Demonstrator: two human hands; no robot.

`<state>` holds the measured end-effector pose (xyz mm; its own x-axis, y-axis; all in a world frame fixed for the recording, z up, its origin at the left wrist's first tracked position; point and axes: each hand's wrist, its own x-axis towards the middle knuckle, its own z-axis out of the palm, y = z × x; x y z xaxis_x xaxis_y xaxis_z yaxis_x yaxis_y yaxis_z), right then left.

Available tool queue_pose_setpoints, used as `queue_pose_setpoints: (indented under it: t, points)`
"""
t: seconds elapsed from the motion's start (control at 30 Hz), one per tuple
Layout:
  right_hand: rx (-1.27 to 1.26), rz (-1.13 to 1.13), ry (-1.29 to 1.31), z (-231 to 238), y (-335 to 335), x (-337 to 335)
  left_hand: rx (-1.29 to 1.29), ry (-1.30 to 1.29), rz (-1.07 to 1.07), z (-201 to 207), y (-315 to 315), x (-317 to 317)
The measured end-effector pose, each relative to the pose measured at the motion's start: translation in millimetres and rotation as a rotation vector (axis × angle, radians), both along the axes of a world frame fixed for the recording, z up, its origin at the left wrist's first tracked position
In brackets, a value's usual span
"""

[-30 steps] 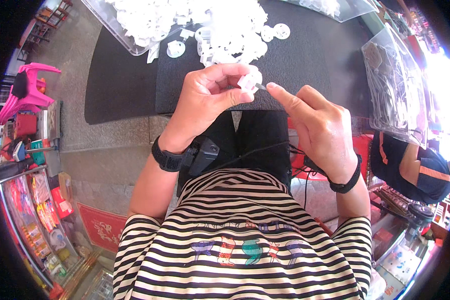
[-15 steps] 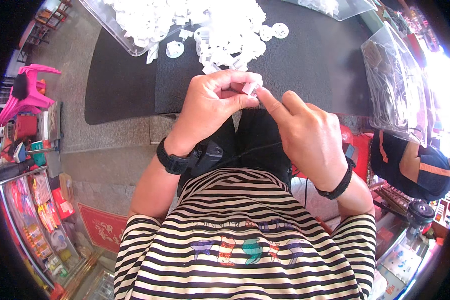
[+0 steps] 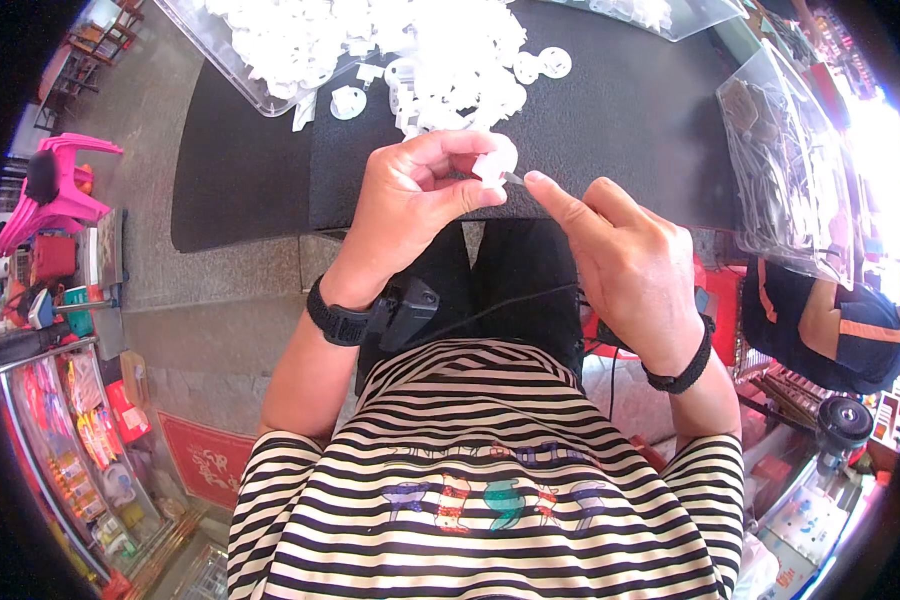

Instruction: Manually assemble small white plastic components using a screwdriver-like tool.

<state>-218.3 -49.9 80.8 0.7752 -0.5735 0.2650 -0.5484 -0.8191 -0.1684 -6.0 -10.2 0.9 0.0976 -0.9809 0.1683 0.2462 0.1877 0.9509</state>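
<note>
Above my lap, at the near edge of the black table [image 3: 620,150], my left hand [image 3: 410,195] pinches a small white plastic part [image 3: 492,165] between thumb and fingers. My right hand [image 3: 625,245] is just to its right, index finger stretched toward the part and the other fingers curled. A thin grey metal piece [image 3: 513,178] shows between the right index fingertip and the white part; the right thumb is mostly hidden. Beyond the hands lies a large heap of white plastic parts [image 3: 460,70].
A clear bin [image 3: 270,105] of white parts stands at far left, another clear bin [image 3: 680,25] at far right. On the right edge, a clear box [image 3: 800,170] holds many thin grey pieces. Round white parts [image 3: 348,102] lie loose. Pink stools [image 3: 65,185] stand left; someone's dark-clothed body [image 3: 820,330] shows at right.
My right hand has drawn back slightly to the right, its fingertip now apart from the white part. My left hand has turned the part, showing its rounded side, and the grey piece now shows.
</note>
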Motion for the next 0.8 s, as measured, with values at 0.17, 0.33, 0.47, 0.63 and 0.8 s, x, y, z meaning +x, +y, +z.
queue_pose_setpoints:
  t: [0.17, 0.33, 0.47, 0.63, 0.8]
  points:
    - [0.009, -0.013, -0.019, 2, 2, 5, -0.011, -0.02, -0.01, 0, 0, -1]
    - [0.005, -0.012, 0.009, 3, 2, 8, 0.001, -0.065, 0.003, 1, 1, -3]
    - [0.011, -0.024, 0.043, 4, 5, 11, 0.001, -0.079, 0.021, 2, 1, -7]
    - [0.027, -0.006, 0.06, 4, 0, 15, 0.008, -0.102, 0.046, 3, 2, -8]
    - [0.181, 0.035, -0.045, 14, -4, 3, 0.007, -0.039, 0.002, 2, 3, 1]
